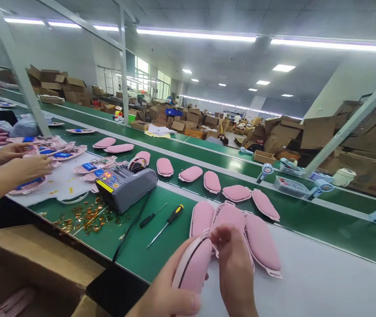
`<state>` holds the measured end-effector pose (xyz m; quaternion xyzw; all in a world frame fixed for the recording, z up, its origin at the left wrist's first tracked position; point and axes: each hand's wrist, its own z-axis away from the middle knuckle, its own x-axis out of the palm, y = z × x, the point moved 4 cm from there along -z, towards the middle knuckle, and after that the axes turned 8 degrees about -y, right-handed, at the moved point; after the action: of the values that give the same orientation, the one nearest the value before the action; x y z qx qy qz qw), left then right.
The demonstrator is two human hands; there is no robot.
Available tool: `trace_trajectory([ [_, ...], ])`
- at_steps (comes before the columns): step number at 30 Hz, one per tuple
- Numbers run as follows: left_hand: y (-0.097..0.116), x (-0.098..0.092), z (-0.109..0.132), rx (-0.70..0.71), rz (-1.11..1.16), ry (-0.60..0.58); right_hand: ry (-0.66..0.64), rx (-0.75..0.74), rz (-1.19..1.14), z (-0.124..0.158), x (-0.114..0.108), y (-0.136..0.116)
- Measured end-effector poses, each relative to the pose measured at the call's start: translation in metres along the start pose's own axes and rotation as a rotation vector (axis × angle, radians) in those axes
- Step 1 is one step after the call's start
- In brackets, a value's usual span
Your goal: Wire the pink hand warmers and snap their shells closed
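Observation:
My left hand (164, 295) is wrapped round a pink oval case (192, 266) with a dark seam, held just above the near edge of the bench. My right hand (236, 268) pinches the top end of the same case with its fingertips. Right behind my hands lie three more pink shells (262, 242) side by side on a white mat (323, 281). Further pink shells (191, 174) lie in a row along the green conveyor belt (307, 220).
A grey tape dispenser (124, 185) with a cable stands to the left, with two screwdrivers (168, 220) beside it. Another person's hands (22, 169) work on pink parts at far left. An open cardboard box (25, 264) sits below left. Cardboard boxes (307, 132) fill the background.

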<state>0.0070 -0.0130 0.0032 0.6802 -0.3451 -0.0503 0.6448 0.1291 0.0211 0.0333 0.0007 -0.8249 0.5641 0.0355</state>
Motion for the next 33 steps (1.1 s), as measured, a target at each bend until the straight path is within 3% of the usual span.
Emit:
trace_trajectory([
  [2,-0.010,0.005,-0.003,-0.088,0.058,-0.086,-0.027,0.008,0.036,-0.002,0.001,-0.019],
  [5,-0.022,0.008,-0.004,-0.048,0.080,-0.066,-0.019,-0.051,0.059,0.004,0.008,-0.038],
  [8,-0.022,0.016,-0.006,0.038,0.090,-0.090,0.077,-0.088,-0.088,0.011,0.010,-0.039],
  [10,-0.019,0.019,-0.009,0.014,0.086,-0.048,0.103,-0.047,-0.165,0.010,0.008,-0.030],
  [13,-0.016,0.015,-0.015,-0.189,0.097,0.054,0.200,0.038,-0.145,0.003,0.000,-0.012],
  [17,-0.019,0.007,-0.022,-0.414,0.172,-0.054,0.333,0.113,-0.006,0.001,-0.009,-0.003],
  [19,-0.020,0.006,-0.022,-0.447,0.218,-0.080,0.285,-0.023,0.139,0.004,-0.009,-0.014],
  [21,-0.018,0.012,-0.019,-0.464,0.251,-0.063,0.124,-0.256,0.312,0.011,-0.004,-0.032],
  [23,-0.013,0.024,-0.016,-0.435,0.285,-0.032,-0.028,-0.392,0.421,0.021,0.002,-0.043],
  [25,-0.006,0.038,-0.012,-0.372,0.313,-0.005,-0.073,-0.386,0.416,0.029,0.003,-0.045],
  [28,-0.002,0.052,-0.006,-0.300,0.390,0.046,-0.011,-0.350,0.312,0.038,0.004,-0.042],
  [31,-0.010,0.051,-0.001,-0.303,0.433,0.114,0.019,-0.307,0.220,0.039,0.006,-0.034],
  [33,-0.019,0.044,0.000,-0.380,0.394,0.128,0.026,-0.217,0.187,0.031,0.004,-0.026],
])
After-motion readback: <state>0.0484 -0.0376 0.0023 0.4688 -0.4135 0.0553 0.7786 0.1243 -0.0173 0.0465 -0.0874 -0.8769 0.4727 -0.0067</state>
